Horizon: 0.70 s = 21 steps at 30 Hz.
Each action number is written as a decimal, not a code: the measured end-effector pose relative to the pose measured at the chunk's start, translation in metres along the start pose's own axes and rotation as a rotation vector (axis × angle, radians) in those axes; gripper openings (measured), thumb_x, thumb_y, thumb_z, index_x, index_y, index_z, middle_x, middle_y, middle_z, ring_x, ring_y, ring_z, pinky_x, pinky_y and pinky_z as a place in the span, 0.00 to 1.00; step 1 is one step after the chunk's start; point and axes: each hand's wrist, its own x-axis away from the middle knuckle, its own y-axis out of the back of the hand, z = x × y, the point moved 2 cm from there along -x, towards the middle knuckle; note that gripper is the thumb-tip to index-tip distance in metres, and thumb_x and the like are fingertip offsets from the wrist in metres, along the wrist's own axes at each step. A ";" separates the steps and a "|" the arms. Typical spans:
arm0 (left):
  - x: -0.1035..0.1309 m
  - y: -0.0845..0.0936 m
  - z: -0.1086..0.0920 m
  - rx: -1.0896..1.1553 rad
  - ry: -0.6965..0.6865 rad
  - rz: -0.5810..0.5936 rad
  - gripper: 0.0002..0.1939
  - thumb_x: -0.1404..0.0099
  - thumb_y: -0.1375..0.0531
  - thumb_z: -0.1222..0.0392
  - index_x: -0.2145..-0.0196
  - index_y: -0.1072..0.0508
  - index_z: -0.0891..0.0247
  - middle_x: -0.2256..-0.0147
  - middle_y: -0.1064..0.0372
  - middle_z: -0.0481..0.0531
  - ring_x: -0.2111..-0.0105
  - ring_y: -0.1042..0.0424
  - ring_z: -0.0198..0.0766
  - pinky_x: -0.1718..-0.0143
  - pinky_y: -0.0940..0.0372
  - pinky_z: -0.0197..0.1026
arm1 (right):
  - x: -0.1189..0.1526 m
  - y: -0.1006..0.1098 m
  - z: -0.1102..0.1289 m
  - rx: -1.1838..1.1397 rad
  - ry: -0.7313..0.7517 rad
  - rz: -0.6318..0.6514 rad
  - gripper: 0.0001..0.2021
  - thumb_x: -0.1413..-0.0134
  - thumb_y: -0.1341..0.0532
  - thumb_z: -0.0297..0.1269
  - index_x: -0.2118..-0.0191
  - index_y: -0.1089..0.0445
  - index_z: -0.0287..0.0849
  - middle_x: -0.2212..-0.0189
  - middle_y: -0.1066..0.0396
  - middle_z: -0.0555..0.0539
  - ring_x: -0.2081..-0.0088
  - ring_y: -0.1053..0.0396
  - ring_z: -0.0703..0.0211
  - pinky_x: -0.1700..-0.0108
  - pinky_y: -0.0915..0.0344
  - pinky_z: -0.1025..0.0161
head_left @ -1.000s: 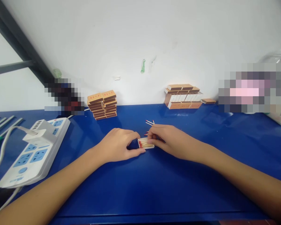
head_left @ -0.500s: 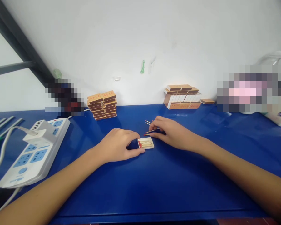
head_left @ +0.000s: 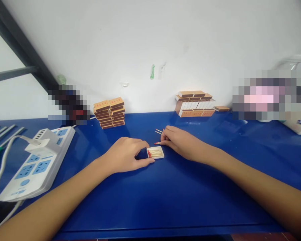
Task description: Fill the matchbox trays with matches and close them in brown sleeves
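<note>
A small white matchbox tray (head_left: 159,157) lies on the blue tabletop with several red-headed matches (head_left: 155,153) inside it. Thumb and forefinger of my left hand (head_left: 126,155) grip the tray from its left side. Just behind and to the right of the tray, my right hand (head_left: 179,141) has its fingertips closed on a match or two (head_left: 157,143), red heads pointing left. Loose matches (head_left: 158,131) stick out beyond those fingers on the table; the hand hides part of them.
Matchboxes are stacked (head_left: 109,113) at the back left. Another stack (head_left: 197,104) stands at the back right, beside a single matchbox (head_left: 221,108). A white power strip (head_left: 43,164) with a cable lies at left, near green-handled tools (head_left: 0,147). A wall rises behind the table.
My right hand's thumb and fingers have drawn together around the matches near the tray. My left hand and the tray have stayed almost still.
</note>
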 end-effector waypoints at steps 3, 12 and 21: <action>0.000 0.000 -0.001 -0.004 0.009 0.013 0.18 0.31 0.38 0.43 0.56 0.21 0.60 0.72 0.28 0.45 0.76 0.32 0.33 0.74 0.46 0.38 | 0.000 -0.001 0.000 0.010 0.001 -0.002 0.10 0.29 0.44 0.38 0.63 0.31 0.42 0.62 0.29 0.44 0.60 0.31 0.55 0.59 0.36 0.59; 0.000 0.000 -0.001 -0.010 0.005 0.014 0.18 0.31 0.38 0.43 0.57 0.21 0.61 0.71 0.27 0.46 0.75 0.32 0.33 0.74 0.46 0.38 | 0.001 -0.003 -0.002 0.020 0.011 0.034 0.11 0.29 0.46 0.37 0.63 0.30 0.41 0.61 0.30 0.43 0.60 0.32 0.54 0.58 0.36 0.58; -0.001 0.000 -0.002 -0.012 -0.005 0.013 0.17 0.31 0.38 0.43 0.59 0.22 0.61 0.72 0.28 0.46 0.75 0.32 0.33 0.74 0.45 0.38 | 0.008 0.010 0.018 0.072 0.085 -0.001 0.10 0.28 0.47 0.34 0.62 0.31 0.42 0.60 0.30 0.43 0.60 0.32 0.54 0.57 0.35 0.57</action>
